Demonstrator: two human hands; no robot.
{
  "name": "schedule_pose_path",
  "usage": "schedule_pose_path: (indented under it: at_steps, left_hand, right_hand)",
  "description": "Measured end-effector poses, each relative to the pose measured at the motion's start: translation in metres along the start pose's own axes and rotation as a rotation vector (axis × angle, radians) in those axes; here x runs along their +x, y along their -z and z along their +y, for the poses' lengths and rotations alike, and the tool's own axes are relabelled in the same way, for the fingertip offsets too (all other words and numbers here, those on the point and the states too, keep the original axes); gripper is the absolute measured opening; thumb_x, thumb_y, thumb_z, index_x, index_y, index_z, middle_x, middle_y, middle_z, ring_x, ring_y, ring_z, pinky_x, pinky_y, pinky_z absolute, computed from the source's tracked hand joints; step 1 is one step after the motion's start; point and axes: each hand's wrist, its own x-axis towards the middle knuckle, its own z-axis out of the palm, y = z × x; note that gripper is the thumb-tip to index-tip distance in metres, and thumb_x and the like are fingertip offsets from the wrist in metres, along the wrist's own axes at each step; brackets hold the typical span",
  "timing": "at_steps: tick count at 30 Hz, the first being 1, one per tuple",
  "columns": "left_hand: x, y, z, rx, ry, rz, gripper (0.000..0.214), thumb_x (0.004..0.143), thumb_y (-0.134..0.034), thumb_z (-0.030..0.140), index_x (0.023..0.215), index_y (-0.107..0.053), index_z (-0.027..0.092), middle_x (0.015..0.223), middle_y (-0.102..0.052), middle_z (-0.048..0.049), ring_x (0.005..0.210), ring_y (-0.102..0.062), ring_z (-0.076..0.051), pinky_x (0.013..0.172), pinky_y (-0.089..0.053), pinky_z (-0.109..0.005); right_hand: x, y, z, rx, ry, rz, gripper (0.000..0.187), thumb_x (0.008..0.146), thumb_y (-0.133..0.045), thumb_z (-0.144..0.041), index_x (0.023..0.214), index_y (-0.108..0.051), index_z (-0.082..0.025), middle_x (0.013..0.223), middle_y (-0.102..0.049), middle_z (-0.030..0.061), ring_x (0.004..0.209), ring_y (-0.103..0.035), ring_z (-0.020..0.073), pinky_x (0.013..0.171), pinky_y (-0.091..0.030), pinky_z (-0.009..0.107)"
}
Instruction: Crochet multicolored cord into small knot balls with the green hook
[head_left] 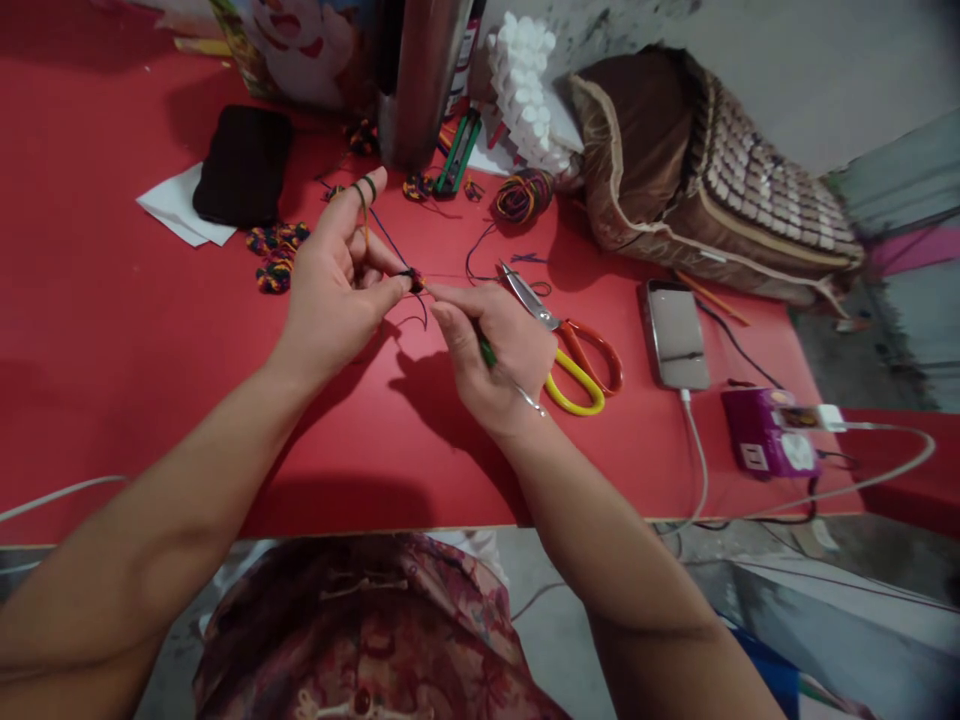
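Observation:
My left hand (337,270) pinches a small piece of multicoloured crochet work (414,281) between thumb and finger. A strand of yarn (366,215) loops round its raised index finger. My right hand (495,345) is closed on a crochet hook (486,350) with a green grip; its metal end sticks out by the wrist, while the other tip meets the piece. Beyond my right hand lies a ball of multicoloured yarn (523,195). Scissors (551,320) with one orange and one yellow handle lie beside that hand, blades partly apart.
Finished-looking yarn pieces (276,262) and a black pouch-like item (244,165) lie at left. A metal bottle (420,90) and a green cutter (458,155) stand or lie behind. To the right are a brown bag (675,170), a phone (676,335) on a cable and a purple power adapter (761,430).

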Motion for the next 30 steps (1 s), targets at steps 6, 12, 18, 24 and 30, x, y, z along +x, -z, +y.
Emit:
schedule_pose_path:
  at_steps: [6,12,18,24,30]
  left_hand:
    - [0.003,0.004,-0.007,0.09,-0.055,-0.017,0.076,0.071,-0.09,0.002,0.14,-0.08,0.032,0.077,-0.073,0.0036,0.066,-0.057,-0.015,0.058,-0.036,-0.033]
    - [0.004,0.013,-0.006,0.131,-0.011,-0.067,0.076,0.072,-0.1,0.003,0.139,-0.081,0.035,0.082,-0.073,0.0034,0.069,-0.058,-0.015,0.061,-0.041,-0.032]
    - [0.005,0.009,0.001,-0.001,-0.036,-0.143,0.066,0.068,-0.098,0.001,0.125,-0.09,0.034,0.082,-0.075,0.0037,0.063,-0.056,-0.01,0.052,-0.045,-0.024]
    - [0.001,0.001,-0.001,-0.191,0.083,-0.196,0.063,0.067,-0.103,0.005,0.12,-0.092,0.038,0.082,-0.076,0.0065,0.074,-0.07,-0.009,0.076,-0.068,-0.022]
    - [-0.005,-0.011,-0.003,-0.358,0.218,-0.154,0.06,0.062,-0.106,0.009,0.112,-0.094,0.039,0.076,-0.08,0.0054,0.069,-0.07,-0.012,0.073,-0.065,-0.027]
  right_hand:
    - [0.008,0.01,0.005,0.083,-0.043,-0.047,0.027,0.116,-0.064,-0.033,0.105,-0.086,-0.023,0.089,-0.086,0.001,0.08,-0.082,0.0138,0.076,-0.064,0.027]
    - [0.012,0.016,0.002,0.165,-0.239,-0.032,0.033,0.113,-0.07,-0.047,0.093,-0.086,-0.026,0.076,-0.078,-0.0032,0.067,-0.072,0.012,0.068,-0.059,0.028]
    - [0.021,0.017,0.012,0.524,-0.479,0.003,0.036,0.104,-0.081,-0.053,0.083,-0.086,-0.024,0.057,-0.057,-0.0066,0.05,-0.05,0.007,0.052,-0.045,0.023]
    - [0.023,0.008,0.011,0.719,-0.702,-0.022,0.054,0.093,-0.082,-0.076,0.081,-0.08,-0.023,0.054,-0.053,-0.0073,0.044,-0.042,0.0051,0.04,-0.027,0.02]
    - [0.016,-0.004,0.002,0.768,-0.685,0.075,0.054,0.096,-0.077,-0.079,0.083,-0.076,-0.026,0.053,-0.052,-0.0081,0.04,-0.036,0.007,0.038,-0.025,0.024]
